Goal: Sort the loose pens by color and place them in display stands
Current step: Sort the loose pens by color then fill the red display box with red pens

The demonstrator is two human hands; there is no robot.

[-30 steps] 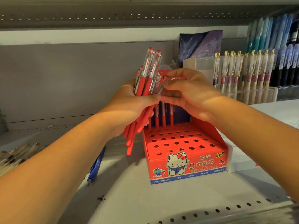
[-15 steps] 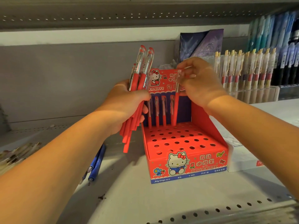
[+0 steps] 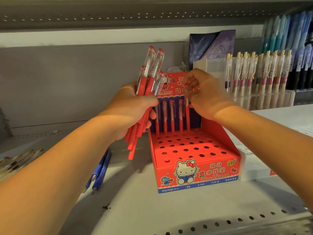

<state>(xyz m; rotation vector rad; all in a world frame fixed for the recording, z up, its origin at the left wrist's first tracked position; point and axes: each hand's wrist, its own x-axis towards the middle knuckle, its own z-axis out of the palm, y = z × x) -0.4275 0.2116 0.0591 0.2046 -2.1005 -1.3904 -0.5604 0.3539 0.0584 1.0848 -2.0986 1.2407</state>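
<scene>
1. The pale grey perforated metal shelf (image 3: 138, 206) looks smooth, and the red cardboard display stand with rows of round holes (image 3: 199, 177) sits loose on it. A hard downward or backward push on a pen could slide or tip the light box.
2. The left hand (image 3: 130, 109) is wrapped tight round a bundle of red pens with clear caps (image 3: 149, 85), held just left of the stand. The pens sit at uneven heights, with their lower ends fanned out below the fist. A slackened grip could let some slip onto the shelf, or the fanned ends could knock the stand's left wall.
3. The right hand (image 3: 210, 97), apart from the left, pinches the clear top of a single red pen (image 3: 187, 116). This pen stands at the back row, beside four red pens already seated (image 3: 169, 116). I cannot tell whether its tip is in a hole. If it is off-centre, it could skid on the card or dent it, and the fingers could nudge the neighbouring pens askew.
4. Two dark blue pens (image 3: 100, 172) lie loose on the shelf beside the left forearm. A lowered arm could roll them, and any dropped red pens would land among them and mix the colours.
</scene>
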